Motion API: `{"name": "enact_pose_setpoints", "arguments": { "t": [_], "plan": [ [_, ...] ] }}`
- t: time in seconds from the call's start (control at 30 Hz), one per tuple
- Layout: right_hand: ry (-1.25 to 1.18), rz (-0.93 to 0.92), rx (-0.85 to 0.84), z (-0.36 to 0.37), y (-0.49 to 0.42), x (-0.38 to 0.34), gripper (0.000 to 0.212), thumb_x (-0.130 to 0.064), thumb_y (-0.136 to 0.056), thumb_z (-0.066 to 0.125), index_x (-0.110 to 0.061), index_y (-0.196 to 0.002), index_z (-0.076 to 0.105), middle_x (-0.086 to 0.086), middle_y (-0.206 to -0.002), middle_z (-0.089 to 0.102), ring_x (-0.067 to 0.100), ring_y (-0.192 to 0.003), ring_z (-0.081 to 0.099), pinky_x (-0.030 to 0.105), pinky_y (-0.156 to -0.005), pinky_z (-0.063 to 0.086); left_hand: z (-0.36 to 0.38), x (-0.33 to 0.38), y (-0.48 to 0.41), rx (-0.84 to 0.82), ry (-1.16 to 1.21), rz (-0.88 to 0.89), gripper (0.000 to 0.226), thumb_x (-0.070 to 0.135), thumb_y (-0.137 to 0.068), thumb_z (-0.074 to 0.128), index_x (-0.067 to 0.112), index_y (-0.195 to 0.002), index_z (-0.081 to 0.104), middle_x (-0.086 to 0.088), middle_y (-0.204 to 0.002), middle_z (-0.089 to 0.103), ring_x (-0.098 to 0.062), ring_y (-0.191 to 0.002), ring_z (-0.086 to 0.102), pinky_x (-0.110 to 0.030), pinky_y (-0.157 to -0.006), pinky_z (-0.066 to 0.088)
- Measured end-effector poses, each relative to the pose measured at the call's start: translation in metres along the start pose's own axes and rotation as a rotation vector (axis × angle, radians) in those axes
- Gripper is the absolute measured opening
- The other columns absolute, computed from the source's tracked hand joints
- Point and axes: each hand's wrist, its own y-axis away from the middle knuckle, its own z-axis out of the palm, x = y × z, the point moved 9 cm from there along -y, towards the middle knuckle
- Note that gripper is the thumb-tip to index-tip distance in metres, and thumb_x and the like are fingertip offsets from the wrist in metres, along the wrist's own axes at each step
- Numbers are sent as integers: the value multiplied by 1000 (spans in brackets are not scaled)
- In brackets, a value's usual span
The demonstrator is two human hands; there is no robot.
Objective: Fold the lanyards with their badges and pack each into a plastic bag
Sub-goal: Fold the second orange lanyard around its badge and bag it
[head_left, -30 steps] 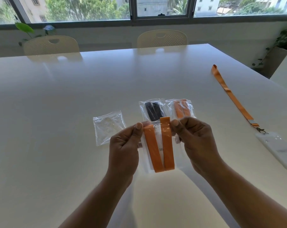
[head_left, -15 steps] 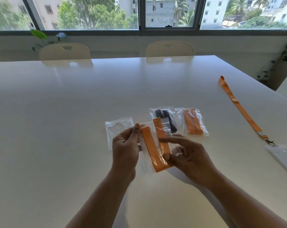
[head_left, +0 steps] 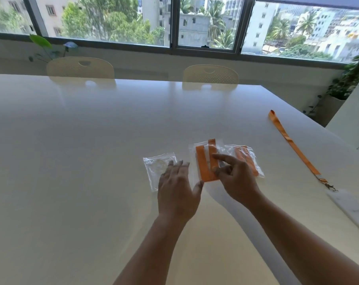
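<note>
A clear bag holding a folded orange lanyard (head_left: pixel 205 163) lies on the white table (head_left: pixel 71 161). My right hand (head_left: pixel 234 177) pinches its right side between index finger and thumb. My left hand (head_left: pixel 176 190) hovers open with straight fingers beside it, over the right edge of an empty plastic bag (head_left: pixel 156 167). Another bagged orange lanyard (head_left: pixel 248 161) lies just right of my right hand. The bag with the black lanyard is hidden under the held bag. A loose orange lanyard (head_left: pixel 291 142) stretches along the right side, clipped to a white badge (head_left: pixel 347 206).
Two cream chairs (head_left: pixel 81 66) (head_left: pixel 210 74) stand at the table's far edge below the window. A potted plant (head_left: pixel 347 83) is at the right, past the table's corner. The table's right edge runs close to the badge.
The bag with the orange lanyard went from held up in both hands down onto the table, over the black-lanyard bag. My left hand let go and opened flat.
</note>
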Motion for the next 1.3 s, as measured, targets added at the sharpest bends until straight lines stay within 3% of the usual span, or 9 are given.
{"name": "enact_pose_setpoints", "arguments": {
  "t": [0.07,0.17,0.37,0.53,0.63,0.8,0.9,1.17,1.3],
  "plan": [
    [57,-44,15,10,-12,-8,33,-15,-88,67,-17,-121,65,-7,-96,68,-5,-68,63,10,-70,53,11,-4,1,-96,-100,-15,68,52,-93,49,22,-150,26,1,-162,20,-17,-151,0,-39,-122,-1],
    [222,-140,15,26,-25,-16,30,-15,-84,69,-15,-114,69,-1,-127,63,12,-104,65,10,-85,45,17,-14,2,-182,-178,-56,71,54,-94,44,21,-152,20,-1,-164,10,-19,-151,-10,-46,-121,-9],
    [625,-197,12,47,-5,-20,36,-38,-86,61,-24,-119,65,-2,-142,51,21,-134,41,39,-107,36,19,-25,2,-238,-219,-95,69,51,-95,40,20,-153,19,-4,-164,7,-24,-150,-12,-52,-117,-12],
    [686,-277,33,57,20,-31,34,-41,-90,51,-25,-116,66,-5,-131,60,18,-127,47,38,-103,36,26,-27,3,-276,-215,-109,58,41,-99,27,19,-153,20,-5,-164,9,-25,-151,-5,-54,-118,-8],
    [656,-272,-40,62,20,-25,38,-42,-95,43,-26,-122,64,-7,-130,62,13,-129,48,36,-107,37,28,-27,3,-285,-229,-110,57,39,-100,26,19,-153,17,-5,-164,8,-25,-151,-3,-53,-119,-8],
    [662,-203,-294,82,20,-7,56,-50,-98,17,-28,-147,32,-10,-156,27,6,-146,14,34,-120,15,30,-26,3,-275,-235,-108,59,35,-100,26,20,-154,11,-3,-164,6,-24,-151,-4,-53,-119,-8],
    [676,-149,-390,89,19,2,58,-51,-98,11,-29,-151,16,-12,-160,11,5,-147,-1,34,-121,7,31,-26,3,-275,-238,-108,59,33,-100,26,21,-155,8,-2,-164,6,-24,-151,-4,-53,-118,-8],
    [647,-147,-382,87,20,1,54,-47,-101,14,-27,-151,15,-11,-159,10,5,-147,-2,33,-121,2,32,-25,3,-263,-257,-95,59,35,-100,25,21,-154,10,-2,-164,5,-23,-151,-4,-55,-119,-7],
    [621,-212,-365,86,23,-4,54,-46,-101,12,-31,-152,4,-14,-159,-3,3,-145,-14,32,-121,-1,26,-17,2,-190,-312,-39,62,28,-98,29,23,-155,2,-2,-163,-13,-22,-150,-16,-61,-113,-18]
  ]
}}
